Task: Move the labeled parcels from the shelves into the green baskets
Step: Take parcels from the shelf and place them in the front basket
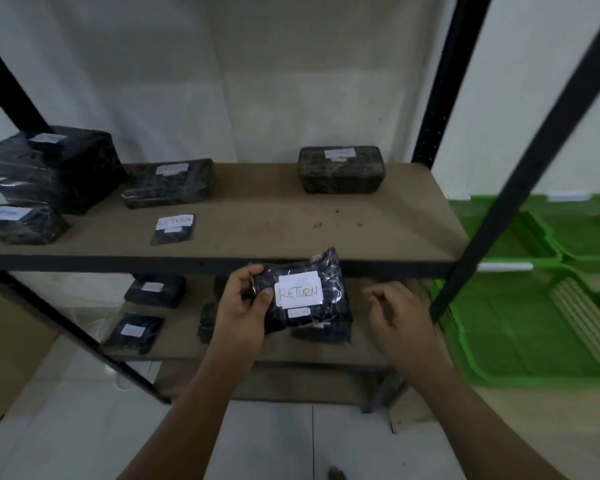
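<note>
A brown shelf [257, 216] stands before a white wall. A black parcel [302, 292] marked RETURN is gripped by the left hand [239, 310]. The right hand [399, 317] is seen just beside it, loosely curled, apparently empty. Green baskets [520, 327] lie right of both hands.

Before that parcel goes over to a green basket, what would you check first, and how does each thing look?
1. Grip: left hand holds the parcel by its left edge; ok.
2. Label: reads RETURN, facing up; ok.
3. Right hand free: empty, beside the parcel, not touching; ok.
4. Room in nearest green basket: looks empty; ok.
5. Which basket takes returns: basket tags unreadable; cannot tell.
6. Path: black shelf post stands between parcel and baskets; not ok.
</note>
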